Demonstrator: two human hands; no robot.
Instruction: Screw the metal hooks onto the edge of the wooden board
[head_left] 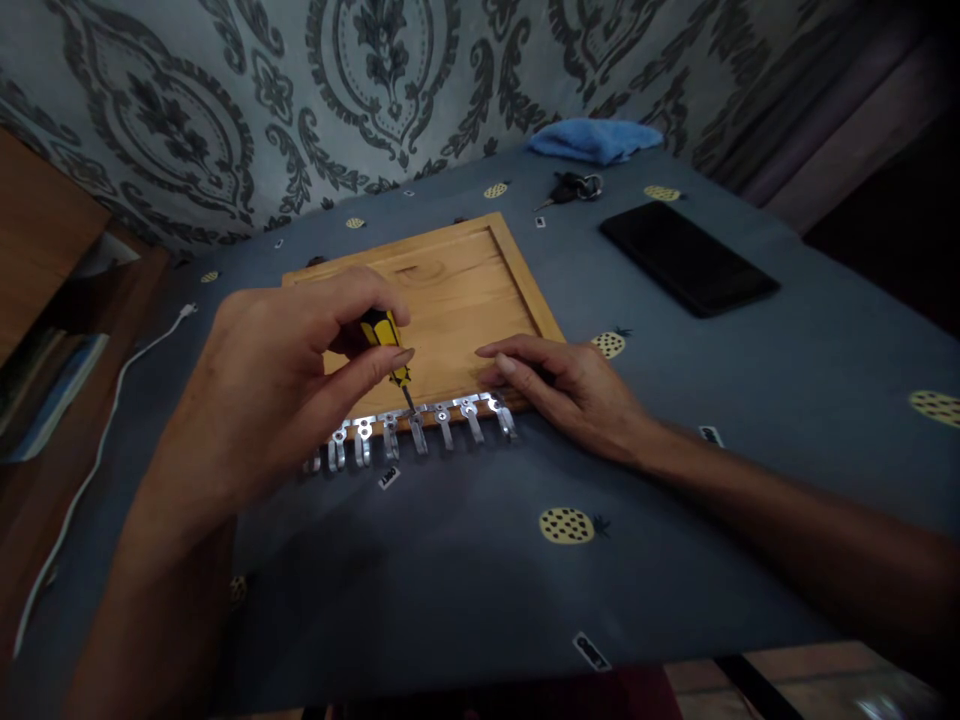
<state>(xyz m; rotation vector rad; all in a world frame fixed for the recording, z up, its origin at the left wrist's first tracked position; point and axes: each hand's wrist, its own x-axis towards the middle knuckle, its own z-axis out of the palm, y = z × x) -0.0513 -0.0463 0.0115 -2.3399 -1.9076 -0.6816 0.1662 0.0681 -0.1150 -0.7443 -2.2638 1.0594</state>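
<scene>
A shallow wooden tray-like panel [450, 290] with a raised border lies on the table. Along its near edge runs a metal hook rail [442, 413] with several hooks hanging over the side. My left hand [292, 350] grips a yellow-and-black screwdriver [385, 335], its tip down at a hole or screw near the rail's middle. Part of the panel and the rail's left end are hidden behind that hand. My right hand [562, 390] rests on the panel's near right corner, fingers loosely bent close to the rail's right end; nothing shows in it.
On the right lies a black phone [686, 258]. Keys [573, 187] and a blue cloth [596, 140] are farther back. A white cable [112, 415] runs down the left side, beside a wooden shelf [45, 230] with books. Patterned wallpaper or curtain rises behind the table.
</scene>
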